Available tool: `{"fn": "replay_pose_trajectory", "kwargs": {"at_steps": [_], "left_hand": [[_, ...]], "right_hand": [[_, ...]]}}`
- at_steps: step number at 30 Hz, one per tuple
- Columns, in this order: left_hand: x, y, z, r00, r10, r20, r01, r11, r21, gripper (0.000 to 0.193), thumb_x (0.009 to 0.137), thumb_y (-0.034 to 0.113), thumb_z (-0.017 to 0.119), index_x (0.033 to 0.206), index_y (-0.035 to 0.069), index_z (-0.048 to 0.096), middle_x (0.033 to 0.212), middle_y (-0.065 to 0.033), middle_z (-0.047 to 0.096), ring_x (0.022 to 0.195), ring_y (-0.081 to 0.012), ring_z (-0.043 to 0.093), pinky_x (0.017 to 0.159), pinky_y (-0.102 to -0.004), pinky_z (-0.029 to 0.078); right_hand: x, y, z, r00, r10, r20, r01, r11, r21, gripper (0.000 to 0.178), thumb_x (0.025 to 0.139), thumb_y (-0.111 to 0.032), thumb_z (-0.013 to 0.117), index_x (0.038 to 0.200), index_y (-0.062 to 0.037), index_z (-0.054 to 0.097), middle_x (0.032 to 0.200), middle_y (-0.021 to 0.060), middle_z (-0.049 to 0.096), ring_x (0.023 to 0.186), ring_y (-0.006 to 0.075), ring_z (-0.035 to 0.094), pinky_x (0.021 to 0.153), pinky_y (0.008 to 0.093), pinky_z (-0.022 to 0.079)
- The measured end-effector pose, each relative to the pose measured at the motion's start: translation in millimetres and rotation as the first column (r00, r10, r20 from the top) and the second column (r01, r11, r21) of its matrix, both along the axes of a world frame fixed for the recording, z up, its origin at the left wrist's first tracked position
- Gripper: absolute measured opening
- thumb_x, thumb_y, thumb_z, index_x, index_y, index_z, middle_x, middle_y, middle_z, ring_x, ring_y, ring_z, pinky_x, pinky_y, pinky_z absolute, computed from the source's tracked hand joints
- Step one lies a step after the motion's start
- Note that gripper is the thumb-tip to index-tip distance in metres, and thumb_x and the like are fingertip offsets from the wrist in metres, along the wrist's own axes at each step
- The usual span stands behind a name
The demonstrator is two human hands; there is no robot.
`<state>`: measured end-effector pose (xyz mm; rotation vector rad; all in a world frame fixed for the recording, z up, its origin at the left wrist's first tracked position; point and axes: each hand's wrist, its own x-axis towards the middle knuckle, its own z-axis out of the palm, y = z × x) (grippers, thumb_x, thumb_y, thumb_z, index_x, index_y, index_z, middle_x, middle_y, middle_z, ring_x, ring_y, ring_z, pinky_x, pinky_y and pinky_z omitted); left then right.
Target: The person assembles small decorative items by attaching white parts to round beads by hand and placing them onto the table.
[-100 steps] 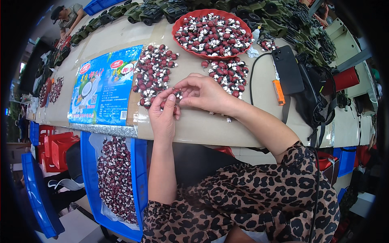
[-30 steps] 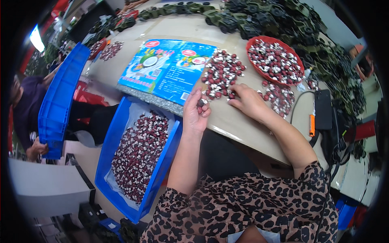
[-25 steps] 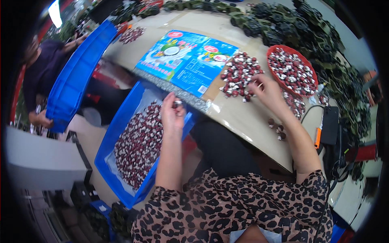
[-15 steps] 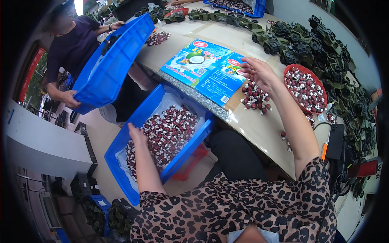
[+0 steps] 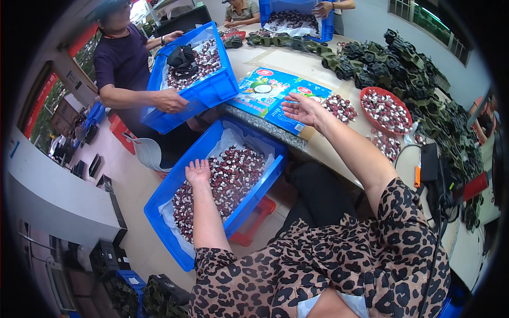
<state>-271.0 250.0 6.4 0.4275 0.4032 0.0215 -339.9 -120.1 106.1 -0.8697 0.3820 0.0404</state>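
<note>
My left hand [image 5: 198, 172] is over the lower blue crate [image 5: 255, 197], palm up, fingers spread and holding nothing. Small dark-red and white pieces [image 5: 236, 177] fill this crate on a pale liner. My right hand [image 5: 301, 109] hovers by a blue printed cardboard sheet [image 5: 260, 107] on the table, also palm up and bare. Beyond my left hand, a person in a dark purple shirt [image 5: 123, 66] grips another blue crate [image 5: 218, 89] with both hands. It is tilted toward me, with similar pieces and a black object [image 5: 182, 61] inside.
On the table [image 5: 335, 159], loose pieces lie beside a red basket [image 5: 364, 108] of the same pieces. Olive toy vehicles [image 5: 389, 61] are heaped along the far right. A black phone [image 5: 429, 163] stands at right. Other people sit or stand beyond, near another blue crate [image 5: 328, 33].
The other person's crate has moved right and tipped to show its contents. Both my hands have turned palm up; the right has shifted left and lower. The view has shifted too.
</note>
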Motion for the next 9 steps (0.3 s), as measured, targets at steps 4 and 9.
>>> {"fn": "replay_pose_trajectory", "kwargs": {"at_steps": [4, 9], "left_hand": [[-12.9, 6.6, 16.9, 1.000, 0.013, 0.014, -0.014, 0.999, 0.033, 0.052, 0.089, 0.040, 0.025, 0.134, 0.017, 0.013, 0.139, -0.0065, 0.015, 0.128, -0.0274, 0.012, 0.103, -0.0418, 0.013], [-9.0, 6.2, 32.9, 0.994, -0.049, 0.095, 0.043, 0.997, 0.063, 0.054, 0.089, 0.040, 0.027, 0.135, 0.017, 0.011, 0.139, -0.0070, 0.014, 0.129, -0.0279, 0.010, 0.104, -0.0427, 0.012]], "right_hand": [[-19.4, -0.2, 19.3, 0.999, 0.033, 0.035, -0.030, 0.995, -0.095, 0.029, 0.083, -0.026, 0.053, 0.102, -0.0048, 0.049, 0.096, 0.0110, 0.054, 0.086, 0.0200, 0.053, 0.073, 0.0320, 0.047], [-27.5, -12.9, 39.1, 0.998, 0.015, 0.064, -0.002, 0.980, -0.200, 0.023, 0.079, -0.022, 0.057, 0.094, -0.0060, 0.052, 0.090, 0.0101, 0.055, 0.076, 0.0200, 0.055, 0.066, 0.0334, 0.049]]}}
